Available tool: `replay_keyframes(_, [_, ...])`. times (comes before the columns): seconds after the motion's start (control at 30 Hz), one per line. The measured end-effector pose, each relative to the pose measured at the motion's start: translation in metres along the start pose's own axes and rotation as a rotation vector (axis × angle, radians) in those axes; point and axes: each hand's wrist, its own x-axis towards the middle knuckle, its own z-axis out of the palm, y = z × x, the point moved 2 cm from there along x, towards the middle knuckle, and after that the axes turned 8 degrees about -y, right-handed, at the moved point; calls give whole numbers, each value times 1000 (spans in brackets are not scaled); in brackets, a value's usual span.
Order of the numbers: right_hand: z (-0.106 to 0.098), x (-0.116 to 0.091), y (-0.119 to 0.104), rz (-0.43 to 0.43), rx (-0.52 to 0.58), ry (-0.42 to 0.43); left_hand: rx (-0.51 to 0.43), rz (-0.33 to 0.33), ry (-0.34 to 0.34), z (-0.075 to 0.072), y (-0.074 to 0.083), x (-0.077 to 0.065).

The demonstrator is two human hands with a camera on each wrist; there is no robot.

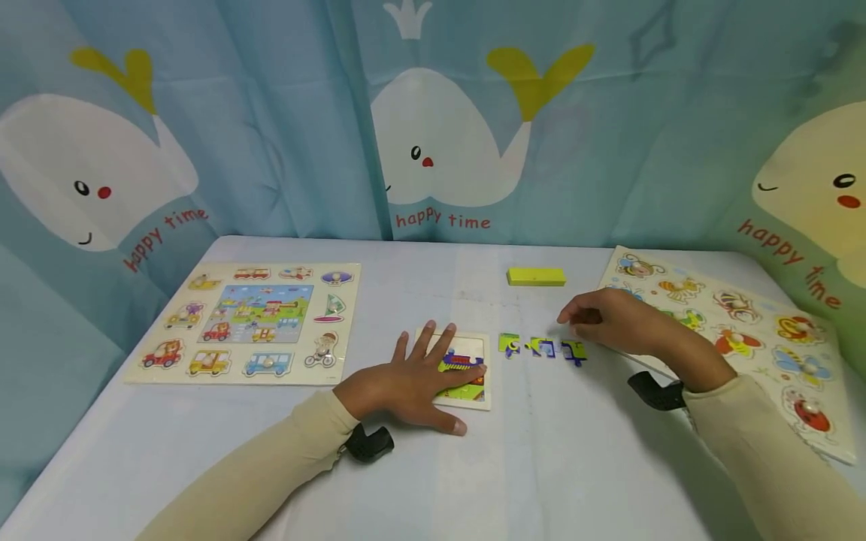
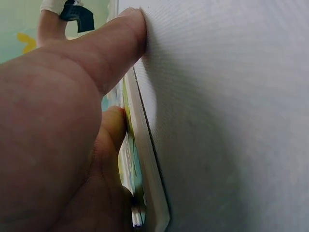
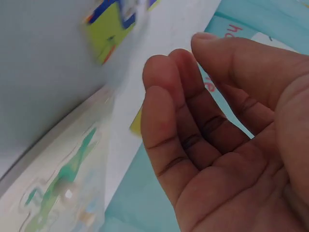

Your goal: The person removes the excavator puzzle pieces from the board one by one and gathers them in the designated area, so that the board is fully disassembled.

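Note:
My left hand (image 1: 413, 387) rests with fingers spread over a small square jigsaw board (image 1: 476, 347) in the head view. Purple and green jigsaw pieces sit in its frame, partly hidden under the fingers. The left wrist view shows the thumb on the tablecloth beside the board's pale edge (image 2: 145, 145). To the board's right lie three loose jigsaw pieces (image 1: 510, 345) in a row. Just right of the last jigsaw piece (image 1: 575, 351) hovers my right hand (image 1: 622, 323), fingers loosely bent. Nothing is between its thumb and fingertips in the right wrist view.
On the left lies a large vehicle peg puzzle (image 1: 230, 377). An insect peg puzzle (image 1: 758, 361) slants along the right side, partly under my right forearm. Behind the loose pieces sits a yellow-green block (image 1: 536, 277). A blue whale-print curtain (image 1: 304, 150) hangs behind the table.

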Motion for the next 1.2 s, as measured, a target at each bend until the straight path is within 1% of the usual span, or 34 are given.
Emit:
replay_keyframes(0.23, [2,10,-17,2,62,8,-7,-1,8,-2,1,1])
replay_keyframes(0.4, [5,22,-33,-52,94,52,-2,-21,6,-5,1,-2])
replay_keyframes(0.5, [8,31,-42,-81,111,74,10,-16,2,-6,0,-5])
replay_keyframes(0.63, [15,44,-55,-128,151,58,35,-18,-2,-6,-3,-12])
replay_keyframes(0.73, [21,52,-63,-149,167,44,33,-18,3,-6,-6,-18])
replay_keyframes(0.83, [26,57,-69,-158,160,39,19,-8,18,-7,-7,-24])
replay_keyframes(0.93, [28,62,-76,-170,160,32,-7,-18,24,-8,-9,-29])
replay_keyframes(1.07, [31,66,-85,-196,177,4,-35,-31,21,-6,-10,-33])
replay_keyframes(1.2, [37,71,-91,-221,204,-41,-51,-32,18,-4,-12,-35])
